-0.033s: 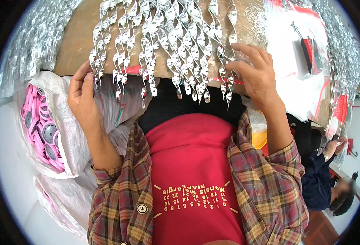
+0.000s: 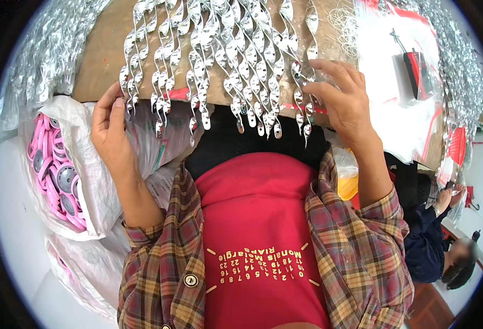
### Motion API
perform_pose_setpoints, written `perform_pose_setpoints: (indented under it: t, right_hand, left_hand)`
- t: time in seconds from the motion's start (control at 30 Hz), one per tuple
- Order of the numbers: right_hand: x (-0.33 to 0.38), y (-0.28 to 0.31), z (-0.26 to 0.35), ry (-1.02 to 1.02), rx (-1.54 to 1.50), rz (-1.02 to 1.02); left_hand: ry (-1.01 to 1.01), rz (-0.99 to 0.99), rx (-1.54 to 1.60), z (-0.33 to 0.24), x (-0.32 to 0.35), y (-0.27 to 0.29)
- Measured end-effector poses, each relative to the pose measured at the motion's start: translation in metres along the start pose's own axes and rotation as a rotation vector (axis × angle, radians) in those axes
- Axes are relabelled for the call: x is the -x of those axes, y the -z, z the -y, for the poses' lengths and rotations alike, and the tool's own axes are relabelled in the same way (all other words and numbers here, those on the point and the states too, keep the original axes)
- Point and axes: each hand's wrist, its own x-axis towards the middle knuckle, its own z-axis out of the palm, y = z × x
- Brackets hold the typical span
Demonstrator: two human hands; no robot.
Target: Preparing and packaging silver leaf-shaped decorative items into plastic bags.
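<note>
Silver twisted foil strips (image 2: 197,60) hang side by side over the front edge of a brown cardboard-covered table (image 2: 101,60). Their lower ends dangle above my lap. My left hand (image 2: 111,120) is at the table edge beside the leftmost strip, its thumb and bent fingers slightly apart; no strip shows between them. At the opposite end, my right hand (image 2: 346,101) has index finger and thumb stretched toward the rightmost strip (image 2: 311,52). Its fingertips are touching or very near that strip, with a gap between them.
A white sack (image 2: 96,181) of pink rings with grey discs (image 2: 66,180) stands at left. Shiny silver strips (image 2: 44,49) are heaped at far left. White string (image 2: 340,24), white plastic bags (image 2: 378,71) and a red-and-black tool (image 2: 414,71) lie right. Another person (image 2: 430,236) sits at far right.
</note>
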Motion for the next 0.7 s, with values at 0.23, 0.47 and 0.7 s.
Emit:
perform_pose_setpoints:
  t: [0.23, 0.47, 0.7]
  right_hand:
    - [-0.001, -0.005, -0.002, 0.01, -0.017, 0.01]
    - [-0.022, -0.012, 0.016, 0.078, -0.034, -0.044]
    - [-0.026, -0.01, 0.016, 0.116, -0.008, 0.024]
  left_hand:
    - [0.013, -0.023, 0.003, 0.001, -0.002, 0.004]
    - [-0.009, -0.008, 0.001, 0.0, -0.001, 0.003]
    - [0.001, -0.019, 0.026, -0.002, 0.0, 0.003]
